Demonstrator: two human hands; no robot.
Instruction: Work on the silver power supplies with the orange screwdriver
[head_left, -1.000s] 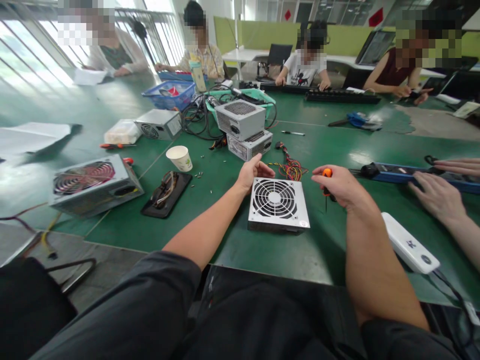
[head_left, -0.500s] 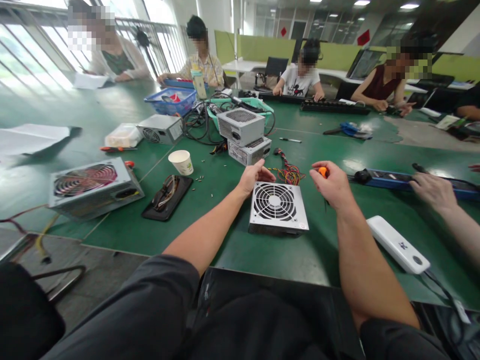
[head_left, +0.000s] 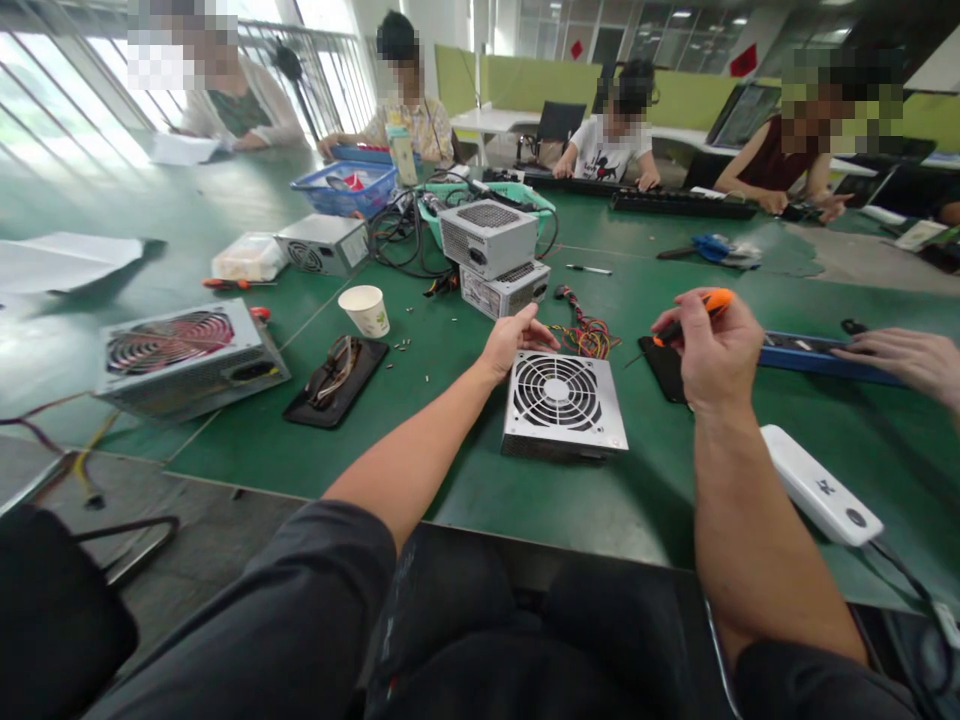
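One power supply [head_left: 193,355] with a reddish fan stands at far left, glasses [head_left: 335,372] and a paper cup [head_left: 364,311] next along the green table [head_left: 645,500]. Then comes the left hand [head_left: 514,340] — forearm stretched forward, fingers loosely open — at the far left corner of the fan unit [head_left: 559,395], which sits flat, grille up, before the person; whether the fingertips press on it cannot be told. Coloured wires [head_left: 589,338] lie tangled behind. To the unit's right, the right hand [head_left: 712,350] is raised, thumb and fingers closed round a screwdriver [head_left: 718,300], its shaft slanting down leftward, tip apart from the case. The step in hand looks like steadying the unit with the tool held ready; meeting any corner screw would call for an inward swing and a more upright shaft. A co-worker's hand [head_left: 900,358] shows at far right.
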